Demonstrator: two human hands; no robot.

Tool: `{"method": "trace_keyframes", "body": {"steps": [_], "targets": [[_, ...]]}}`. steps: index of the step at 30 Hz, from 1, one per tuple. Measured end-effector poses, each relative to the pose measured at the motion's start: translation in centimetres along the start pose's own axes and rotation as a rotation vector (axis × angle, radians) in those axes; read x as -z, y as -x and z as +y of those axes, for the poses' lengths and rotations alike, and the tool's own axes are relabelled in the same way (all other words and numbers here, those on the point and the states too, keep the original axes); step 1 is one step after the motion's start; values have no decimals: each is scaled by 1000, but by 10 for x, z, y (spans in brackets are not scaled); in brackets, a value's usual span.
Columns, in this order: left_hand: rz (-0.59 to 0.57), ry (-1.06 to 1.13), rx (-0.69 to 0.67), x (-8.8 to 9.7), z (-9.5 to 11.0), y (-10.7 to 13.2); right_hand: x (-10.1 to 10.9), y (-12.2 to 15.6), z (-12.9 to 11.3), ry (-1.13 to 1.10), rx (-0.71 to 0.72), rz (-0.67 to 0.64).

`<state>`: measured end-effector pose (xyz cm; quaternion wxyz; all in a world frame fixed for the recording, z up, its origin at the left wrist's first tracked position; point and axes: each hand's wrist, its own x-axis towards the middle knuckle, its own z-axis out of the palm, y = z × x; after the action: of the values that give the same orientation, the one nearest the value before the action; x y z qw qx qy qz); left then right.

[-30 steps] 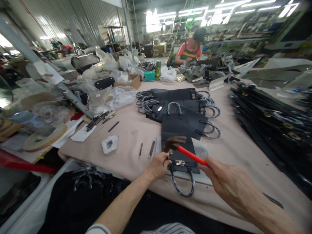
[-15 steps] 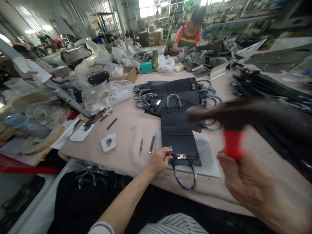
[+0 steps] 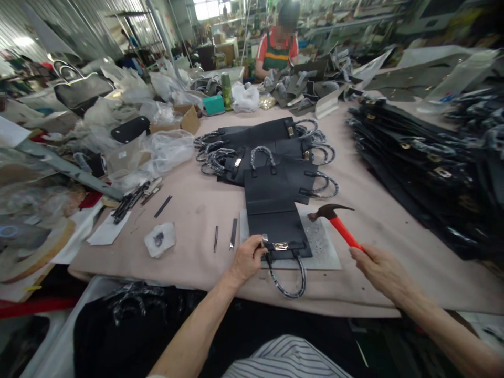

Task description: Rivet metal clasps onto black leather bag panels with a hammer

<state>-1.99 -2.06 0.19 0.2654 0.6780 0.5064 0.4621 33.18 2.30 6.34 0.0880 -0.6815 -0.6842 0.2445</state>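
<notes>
1. Work area: a workshop with a cloth-covered bench (image 3: 185, 275). A co-worker (image 3: 276, 58) in a red and green top is at its far side.
2. Workpiece: a black bag panel (image 3: 275, 220) lies flat at the near edge, partly over a pale slab (image 3: 331, 254). It carries a gold clasp (image 3: 281, 245); its wrapped handle loop (image 3: 304, 275) points toward the wearer.
3. Left hand (image 3: 247, 258): pinches a short metal tool (image 3: 264, 239), held upright just left of the clasp. The fingers hide its lower end; contact with the panel cannot be confirmed.
4. Right hand (image 3: 374, 265): grips the red handle of a claw hammer (image 3: 339, 226). The hammer's head is right of the panel, apart from the metal tool, its striking face pointing left.
5. Left of the slab: a thin rod (image 3: 216, 239), a flat strip (image 3: 233, 233) and a white tray (image 3: 159, 240).
6. Beyond the workpiece: more black panels (image 3: 255, 134) overlap. A tall stack (image 3: 417, 163) stands at right.
</notes>
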Motion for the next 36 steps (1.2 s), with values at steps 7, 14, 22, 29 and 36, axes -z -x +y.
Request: {"method": "trace_keyframes", "body": {"steps": [7, 14, 22, 29, 36], "targets": [[-5, -74, -14, 2, -3, 1, -44, -9, 8, 182, 216, 280], [73, -10, 73, -1, -6, 9, -100, -4, -66, 40, 574, 261], [50, 40, 43, 13, -6, 8, -107, -1, -68, 20, 519, 283], [145, 101, 315, 18, -7, -7, -106, -1, -72, 14, 492, 277], [147, 158, 259, 20, 11, -15, -107, -2, -70, -28, 505, 310]]}}
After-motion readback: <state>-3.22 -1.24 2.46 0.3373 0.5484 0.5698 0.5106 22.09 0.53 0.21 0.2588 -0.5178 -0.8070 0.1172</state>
